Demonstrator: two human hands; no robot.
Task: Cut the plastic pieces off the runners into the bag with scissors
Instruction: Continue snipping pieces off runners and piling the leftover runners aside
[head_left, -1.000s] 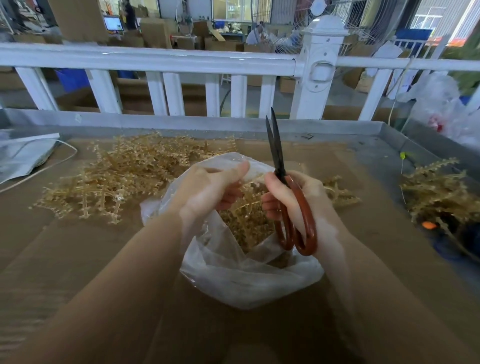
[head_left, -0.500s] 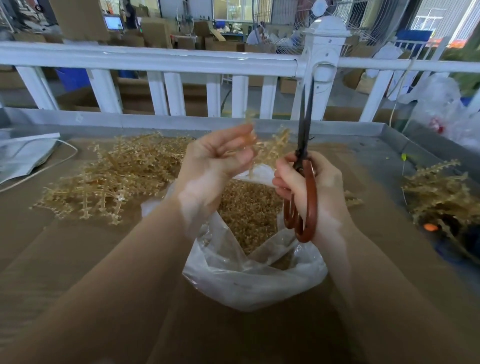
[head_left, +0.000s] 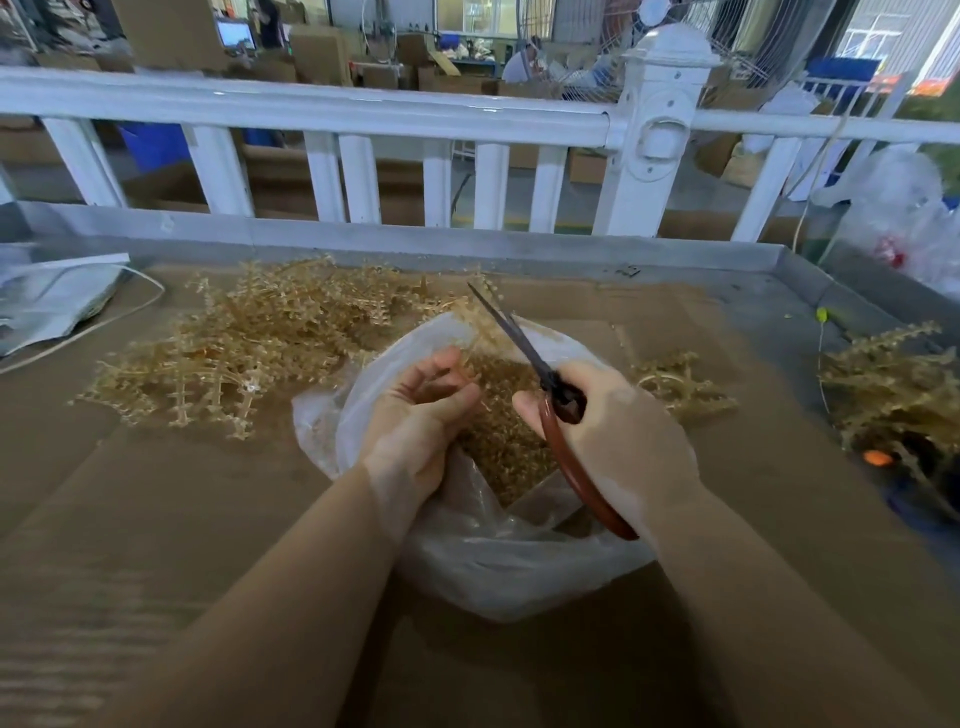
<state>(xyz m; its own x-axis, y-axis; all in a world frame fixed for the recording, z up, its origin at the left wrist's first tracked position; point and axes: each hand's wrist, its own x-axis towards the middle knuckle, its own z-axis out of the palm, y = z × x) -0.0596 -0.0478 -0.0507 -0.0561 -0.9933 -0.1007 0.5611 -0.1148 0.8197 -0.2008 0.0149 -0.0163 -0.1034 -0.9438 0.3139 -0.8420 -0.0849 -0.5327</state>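
Both hands worked over the clear bag (head_left: 498, 566) of cut pieces (head_left: 506, 457): the left hand (head_left: 421, 415) gripped a runner (head_left: 475, 317), the right hand (head_left: 608, 436) clasped red-handled scissors (head_left: 550, 395). Uncut runners (head_left: 249, 348) lay left of the bag. No writing was legible.

We see both our bare forearms reaching forward and converging. Our left hand (head_left: 421, 415) lies palm-up, its fingers curled loosely inward, the thumb alongside; whether it pinches anything we cannot tell. Our right hand (head_left: 608, 441) shows its back to us, its grip wrapped round the scissors (head_left: 563, 415), whose blades point up and left.
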